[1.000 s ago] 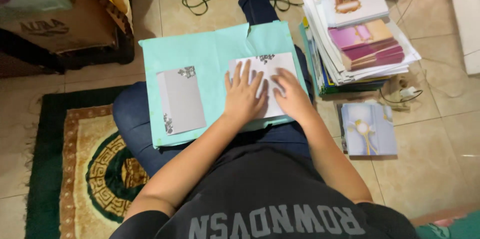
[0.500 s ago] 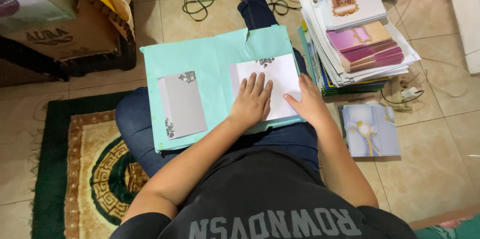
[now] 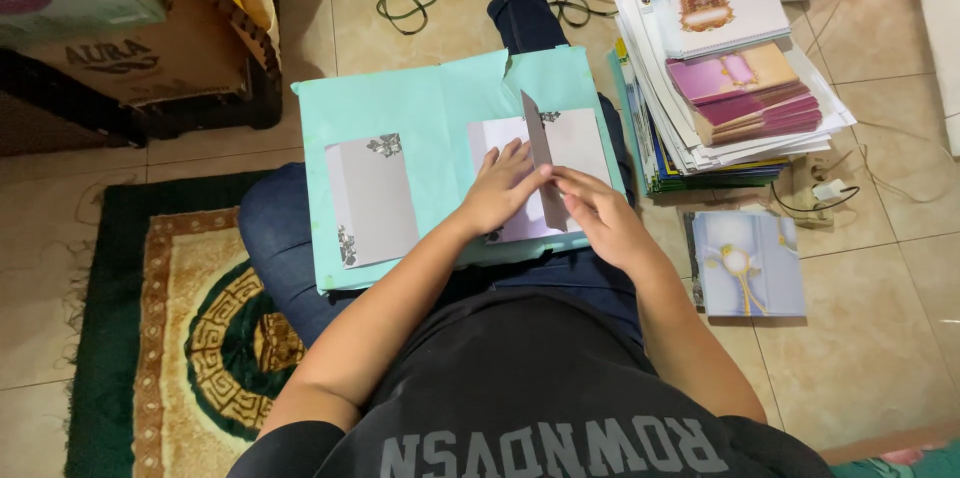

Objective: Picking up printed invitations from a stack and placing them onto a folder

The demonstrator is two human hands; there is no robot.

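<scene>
Person's sitting on a tiled floor [image 3: 880, 338] with a green and gold rug [image 3: 130, 338] off to their left side, legs in blue jeans, and a big teal folder [image 3: 430, 108] laid flat across the lap like a little desk. Over on the right side there's a tall messy stack of printed cards and booklets [image 3: 730, 68], purple and cream ones on top, and just below it a pale blue card [image 3: 748, 263] lying by itself on the tiles. A cardboard box [image 3: 150, 48] sits at the upper left. On the folder there are two grey cards with dark floral corners: one flat grey card [image 3: 372, 200] on the left half, untouched, and the card being folded [image 3: 560, 168] on the right half, with one flap standing upright along its crease. The left hand [image 3: 500, 188] is spread open, pressing down on that card, fingertips right at the flap. The right hand [image 3: 600, 213] is loosely curled, its fingertips pinching the flap's lower edge.
</scene>
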